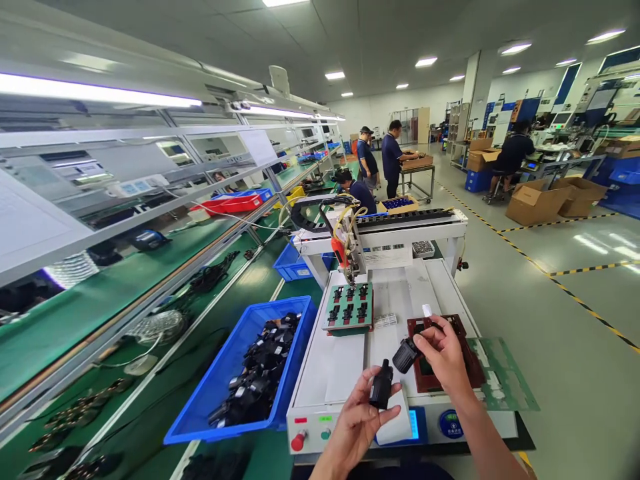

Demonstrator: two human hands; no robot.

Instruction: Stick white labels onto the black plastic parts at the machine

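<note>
Left fingers (367, 380) closed around a black part (381, 387), narrow end up, held over the machine bed's near edge. Right fingers (429, 349) pinching a second black part (405, 355), tilted, just beside the first, not clearly touching.

Right hand sits above a red-brown fixture (424, 381) near the bed's near right corner; a green translucent plate (510, 377) sticks out past the right edge. White paper (397, 421) hangs at the near edge, partly covering a blue screen (414, 425). Red button (299, 441) at the near left corner.

Along the bed's left edge, farther back: green fixture (349, 307), six black pieces in two rows of three. Red-orange tool (339, 252) on the gantry (423, 232) above its far side. White machine bed (320, 370) carries all that.

Left of it, blue bin (240, 432) full of black parts on the green surface (273, 457). Co-workers (393, 157) well beyond the far edge.
</note>
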